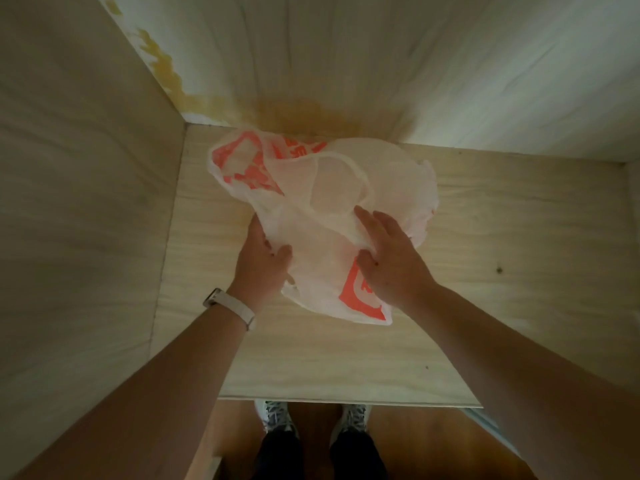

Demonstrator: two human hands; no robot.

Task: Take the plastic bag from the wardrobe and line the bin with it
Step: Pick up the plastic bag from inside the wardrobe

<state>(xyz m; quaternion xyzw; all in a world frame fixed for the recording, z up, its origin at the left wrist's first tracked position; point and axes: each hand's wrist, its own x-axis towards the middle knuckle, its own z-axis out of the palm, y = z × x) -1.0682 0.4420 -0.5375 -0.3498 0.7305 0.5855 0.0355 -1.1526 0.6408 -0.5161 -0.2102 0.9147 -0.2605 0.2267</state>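
Note:
A crumpled white plastic bag (322, 216) with orange print lies on the pale wooden wardrobe shelf (485, 271), close to the back wall. My left hand (263, 261) pinches the bag's left edge between thumb and fingers. My right hand (391, 261) rests on the bag's near right part, its thumb pressing a fold and its fingers spread over the plastic. A light wristband sits on my left wrist. No bin is in view.
The wardrobe's left side panel (86, 202) and stained back panel (346, 64) close in the shelf. The shelf's front edge (346, 401) runs below my forearms. Below it are my two shoes (311, 424) on a wooden floor.

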